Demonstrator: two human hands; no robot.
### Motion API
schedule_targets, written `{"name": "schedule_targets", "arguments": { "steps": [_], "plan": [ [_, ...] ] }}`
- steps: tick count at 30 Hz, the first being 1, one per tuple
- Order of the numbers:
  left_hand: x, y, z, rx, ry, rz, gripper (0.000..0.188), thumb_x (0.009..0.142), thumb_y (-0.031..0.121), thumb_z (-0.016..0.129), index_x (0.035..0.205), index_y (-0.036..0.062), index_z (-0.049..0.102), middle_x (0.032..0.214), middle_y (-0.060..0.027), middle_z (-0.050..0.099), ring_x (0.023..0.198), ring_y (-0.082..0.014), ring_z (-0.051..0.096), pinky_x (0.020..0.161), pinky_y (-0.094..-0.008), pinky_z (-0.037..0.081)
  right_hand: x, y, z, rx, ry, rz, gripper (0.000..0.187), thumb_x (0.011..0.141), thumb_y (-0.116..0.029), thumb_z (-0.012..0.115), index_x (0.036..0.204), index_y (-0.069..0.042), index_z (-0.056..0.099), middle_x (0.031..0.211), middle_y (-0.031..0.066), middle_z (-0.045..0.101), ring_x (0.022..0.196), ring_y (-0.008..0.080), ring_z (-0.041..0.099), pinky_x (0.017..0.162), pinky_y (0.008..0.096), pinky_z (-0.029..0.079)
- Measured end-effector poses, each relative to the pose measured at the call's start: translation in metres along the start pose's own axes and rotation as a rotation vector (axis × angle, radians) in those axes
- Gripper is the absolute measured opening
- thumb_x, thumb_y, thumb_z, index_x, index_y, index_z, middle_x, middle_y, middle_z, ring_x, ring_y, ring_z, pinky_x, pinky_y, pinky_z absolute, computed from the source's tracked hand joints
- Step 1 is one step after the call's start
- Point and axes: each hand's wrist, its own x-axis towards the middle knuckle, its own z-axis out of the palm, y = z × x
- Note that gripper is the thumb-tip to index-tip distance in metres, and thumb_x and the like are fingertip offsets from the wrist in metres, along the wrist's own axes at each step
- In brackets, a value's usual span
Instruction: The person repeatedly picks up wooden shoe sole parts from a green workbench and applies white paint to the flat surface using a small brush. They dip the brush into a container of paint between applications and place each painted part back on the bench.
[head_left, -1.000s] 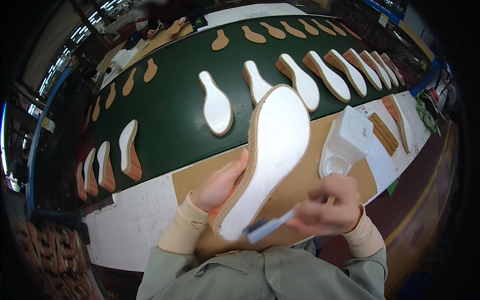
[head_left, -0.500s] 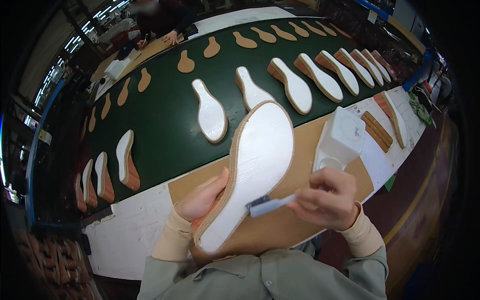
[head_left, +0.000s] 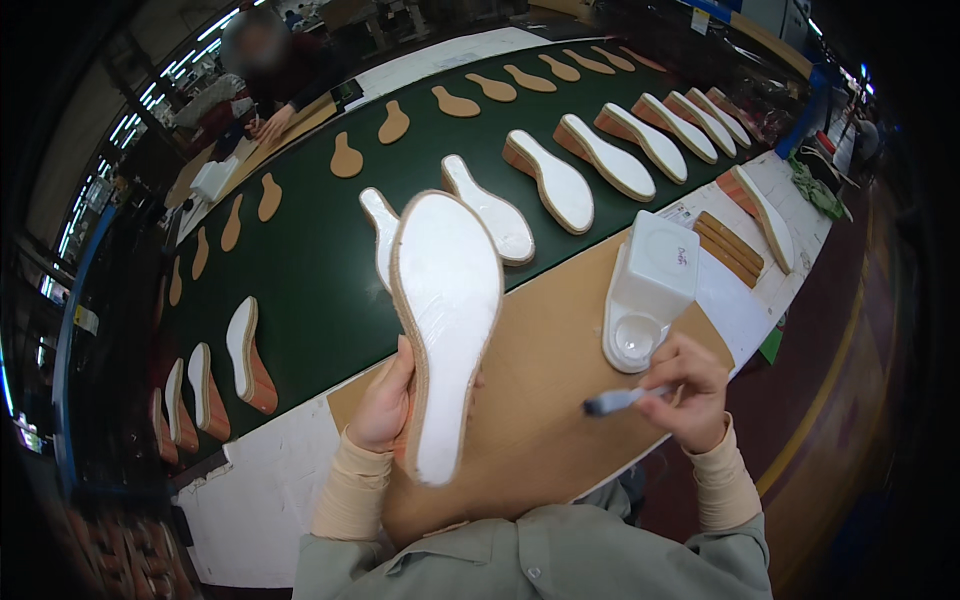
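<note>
From my remote station, I observe an industrial hall. Illumination: rows of white strip lights (head_left: 207, 46), upper left (the fisheye lens bends straight edges toward its rim). A long green work surface (head_left: 310, 275) crosses the centre; I note a blue frame (head_left: 66, 345) at its left end. A white ledge (head_left: 250, 510) runs along the near side, another pale ledge (head_left: 440, 60) along the far side. At right, I register a dark reddish-brown floor (head_left: 820, 360) carrying a yellow line (head_left: 808, 448).

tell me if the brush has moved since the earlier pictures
Yes, to the right: the brush has moved away from the shoe sole and closer to the white container.
</note>
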Motion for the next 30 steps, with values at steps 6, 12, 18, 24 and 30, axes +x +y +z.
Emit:
{"name": "schedule_targets", "arguments": {
  "steps": [6,12,18,24,30],
  "plan": [
    [0.028,-0.033,0.014,0.26,0.323,0.394,0.036,0.094,0.009,0.068,0.128,0.0014,0.058,0.122,-0.0055,0.063,0.114,-0.0157,0.058,0.099,-0.0313,0.047,-0.02,0.018,-0.051,-0.423,0.305,0.397,0.021,0.072,-0.016,0.084,0.073,-0.003,0.067,0.068,0.002,0.053,0.06,0.0098,0.051,0.055,0.0254,0.039],
    [0.014,-0.031,0.055,0.443,0.522,0.121,0.057,0.089,0.005,0.072,0.141,0.0007,0.048,0.112,-0.014,0.067,0.102,-0.0258,0.068,0.091,-0.0356,0.056,-0.029,0.031,-0.041,-0.855,0.188,0.337,0.022,0.074,-0.025,0.081,0.072,-0.008,0.068,0.069,0.007,0.054,0.061,0.0242,0.055,0.054,0.0367,0.043],
    [-0.002,-0.062,0.027,-0.582,0.176,0.037,0.057,0.105,0.026,0.046,0.155,0.0076,0.025,0.145,-0.033,0.037,0.125,-0.0514,0.048,0.1,-0.0478,0.052,-0.019,0.042,-0.035,-0.969,0.17,0.243,0.022,0.075,-0.026,0.08,0.073,-0.009,0.068,0.071,0.0067,0.053,0.062,0.0256,0.057,0.054,0.0376,0.044],
    [-0.014,-0.058,0.027,-0.798,0.065,-0.106,0.098,0.09,0.067,0.051,0.158,0.0052,0.016,0.156,-0.0332,0.021,0.139,-0.0581,0.027,0.114,-0.0592,0.033,-0.015,0.048,-0.034,-1.03,0.133,0.2,0.02,0.074,-0.027,0.079,0.073,-0.01,0.068,0.071,0.007,0.053,0.06,0.0266,0.058,0.054,0.0368,0.045],
    [-0.037,-0.056,0.008,-0.584,-0.039,-0.217,0.094,0.089,0.057,0.048,0.158,0.0034,0.014,0.158,-0.0314,0.018,0.136,-0.054,0.036,0.11,-0.0639,0.034,-0.003,0.038,-0.056,-0.264,-0.227,0.715,0.018,0.08,-0.017,0.078,0.071,-0.005,0.069,0.066,0.0004,0.064,0.061,0.0106,0.058,0.055,0.0287,0.043]
  ]
}}
